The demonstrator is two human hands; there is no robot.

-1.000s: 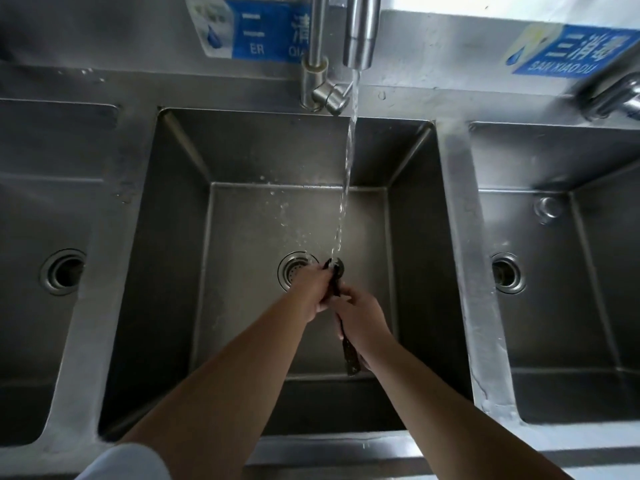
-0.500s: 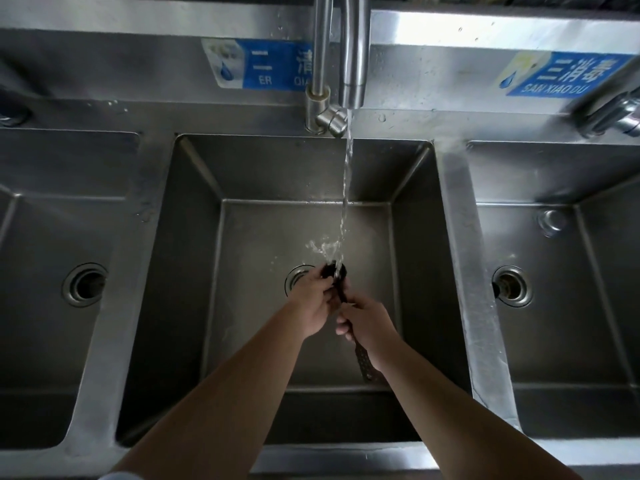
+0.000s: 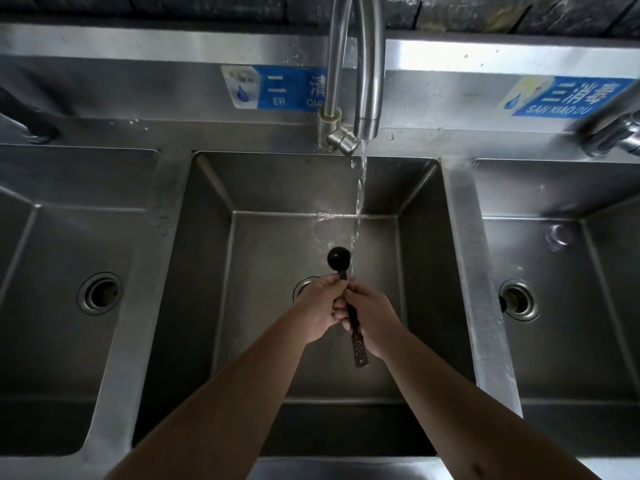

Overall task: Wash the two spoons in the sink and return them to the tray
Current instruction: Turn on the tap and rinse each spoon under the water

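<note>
Spoon (image 3: 339, 258), dark round bowl, long patterned handle, fingers of left hand (image 3: 320, 306) and right hand (image 3: 372, 318) pinching it.

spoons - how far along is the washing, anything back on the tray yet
Done: nothing shows as finished; no tray is in view. In hand: both the left hand and right hand grip one dark spoon over the middle sink, its bowl beside the running water. Left: finishing this rinse, any second spoon, which I can't see, and the return.
</note>
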